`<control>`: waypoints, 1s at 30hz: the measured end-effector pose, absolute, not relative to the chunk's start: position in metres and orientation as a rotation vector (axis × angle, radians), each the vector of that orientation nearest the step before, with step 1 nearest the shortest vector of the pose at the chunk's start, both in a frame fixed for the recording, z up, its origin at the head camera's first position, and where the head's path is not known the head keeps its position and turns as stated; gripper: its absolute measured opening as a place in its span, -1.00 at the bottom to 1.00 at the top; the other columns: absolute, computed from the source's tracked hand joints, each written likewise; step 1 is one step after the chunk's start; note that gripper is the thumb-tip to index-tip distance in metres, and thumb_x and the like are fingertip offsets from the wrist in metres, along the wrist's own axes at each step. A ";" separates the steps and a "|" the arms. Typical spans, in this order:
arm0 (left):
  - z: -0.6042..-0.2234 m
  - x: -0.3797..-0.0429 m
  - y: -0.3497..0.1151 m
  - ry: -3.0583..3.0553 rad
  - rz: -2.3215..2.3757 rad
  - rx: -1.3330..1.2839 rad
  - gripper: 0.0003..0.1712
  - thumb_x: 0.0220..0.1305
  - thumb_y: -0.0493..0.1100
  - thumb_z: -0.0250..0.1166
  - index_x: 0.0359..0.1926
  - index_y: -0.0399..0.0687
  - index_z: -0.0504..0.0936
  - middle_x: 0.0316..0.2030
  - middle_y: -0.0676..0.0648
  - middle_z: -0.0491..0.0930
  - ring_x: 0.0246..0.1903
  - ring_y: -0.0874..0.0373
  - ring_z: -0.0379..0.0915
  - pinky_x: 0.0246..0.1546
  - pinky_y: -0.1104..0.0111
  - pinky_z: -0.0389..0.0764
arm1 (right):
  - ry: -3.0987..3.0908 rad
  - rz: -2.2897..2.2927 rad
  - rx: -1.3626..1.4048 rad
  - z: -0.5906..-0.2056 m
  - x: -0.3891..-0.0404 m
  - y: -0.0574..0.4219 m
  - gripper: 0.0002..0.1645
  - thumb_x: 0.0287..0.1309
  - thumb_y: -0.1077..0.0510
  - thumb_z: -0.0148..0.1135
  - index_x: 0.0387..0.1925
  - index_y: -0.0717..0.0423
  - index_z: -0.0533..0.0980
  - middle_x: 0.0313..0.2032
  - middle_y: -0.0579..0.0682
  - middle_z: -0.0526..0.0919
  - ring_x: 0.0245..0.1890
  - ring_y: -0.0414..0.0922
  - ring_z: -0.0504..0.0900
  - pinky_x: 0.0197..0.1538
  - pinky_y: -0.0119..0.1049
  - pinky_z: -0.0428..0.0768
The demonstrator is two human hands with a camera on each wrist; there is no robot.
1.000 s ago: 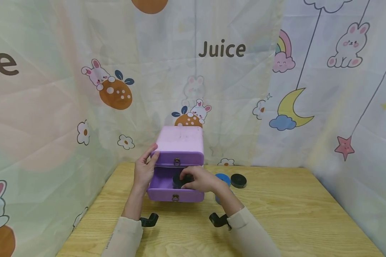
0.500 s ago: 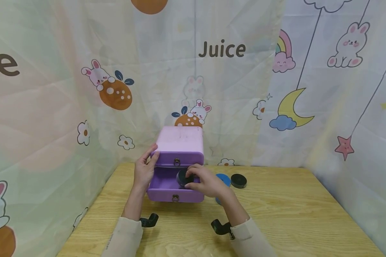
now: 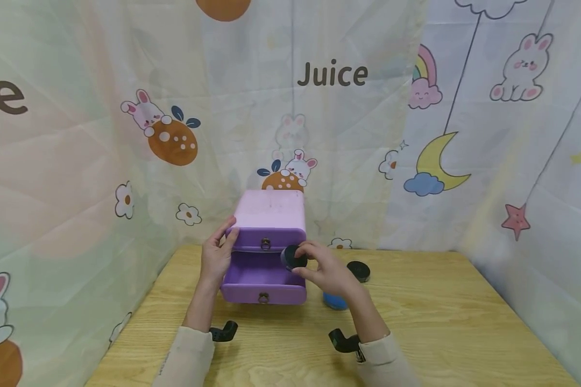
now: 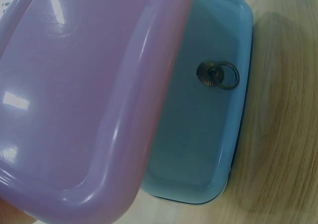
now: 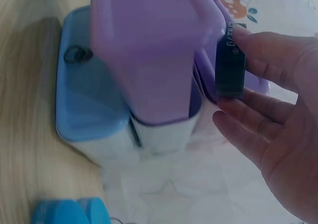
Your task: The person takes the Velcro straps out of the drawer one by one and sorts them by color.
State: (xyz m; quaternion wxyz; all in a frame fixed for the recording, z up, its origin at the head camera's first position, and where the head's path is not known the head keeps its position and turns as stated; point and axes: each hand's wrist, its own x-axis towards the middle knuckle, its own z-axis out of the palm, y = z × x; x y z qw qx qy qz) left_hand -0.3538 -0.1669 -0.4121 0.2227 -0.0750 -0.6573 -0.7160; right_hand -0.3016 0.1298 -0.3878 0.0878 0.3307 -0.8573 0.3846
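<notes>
Dark round disc (image 3: 293, 258) held up on edge at the right end of the open purple drawer (image 3: 283, 294), just below the right corner of the upper drawer (image 3: 244, 238); whether it touches either, cannot tell. White lettering on its rim, seen from the right wrist. Right hand (image 3: 326, 269) has it: fingers and thumb pinching the disc from the right side. Left hand (image 3: 215, 259) at the unit's upper left corner, thumb on the upper drawer's front edge, fingers laid fairly straight along the side, braced there rather than wrapped round. Drawer unit has a pale pink top (image 3: 271, 208); upper drawer pushed in, purple one beneath drawn out, and under that a closed blue drawer (image 4: 191, 127) with a bronze-coloured ring pull (image 4: 207, 75). To the right of the unit, a second black disc (image 3: 358, 271) and a blue disc (image 3: 335, 301) on the wood-grain surface (image 3: 445, 317). Cream sleeves (image 3: 189, 357) on both arms, a black fitting (image 3: 224, 331) at each wrist. Behind, pale curtain (image 3: 348, 145) printed with rabbits, flowers, a moon and "Juice".
</notes>
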 end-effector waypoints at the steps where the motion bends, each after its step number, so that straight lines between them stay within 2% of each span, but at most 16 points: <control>1: -0.412 -0.354 -0.167 -1.819 -1.973 -0.204 -0.45 0.38 0.07 0.42 0.31 0.03 0.65 0.40 0.07 0.53 0.48 0.27 0.28 0.25 0.62 0.46 | -2.554 1.139 0.967 -0.387 -0.301 0.133 -0.71 0.32 0.03 0.44 -0.01 -0.05 0.57 0.08 -0.14 0.59 0.17 -0.09 0.59 0.32 -0.04 0.59; 6: -0.410 -0.353 -0.168 -1.825 -1.967 -0.187 -0.44 0.35 0.10 0.44 0.30 0.05 0.66 0.39 0.09 0.54 0.47 0.31 0.28 0.29 0.60 0.44 | -2.550 1.127 0.902 -0.384 -0.302 0.145 -0.72 0.27 0.02 0.49 -0.05 -0.11 0.59 0.05 -0.17 0.60 0.16 -0.06 0.57 0.31 0.01 0.58; 12: -0.410 -0.354 -0.168 -1.817 -1.973 -0.190 -0.45 0.36 0.07 0.44 0.30 0.04 0.66 0.40 0.08 0.53 0.49 0.28 0.26 0.33 0.57 0.42 | -2.506 1.126 0.891 -0.384 -0.305 0.158 -0.75 0.25 0.09 0.49 -0.08 -0.08 0.61 -0.03 -0.15 0.63 0.11 -0.09 0.60 0.27 0.03 0.62; 30: -0.412 -0.355 -0.169 -1.826 -1.962 -0.198 -0.46 0.36 0.07 0.44 0.29 0.02 0.66 0.40 0.08 0.53 0.49 0.28 0.26 0.32 0.59 0.42 | -2.629 1.099 0.654 -0.397 -0.316 0.208 -0.74 0.29 0.08 0.46 -0.05 0.04 0.63 0.02 0.04 0.67 0.15 0.15 0.61 0.25 0.22 0.59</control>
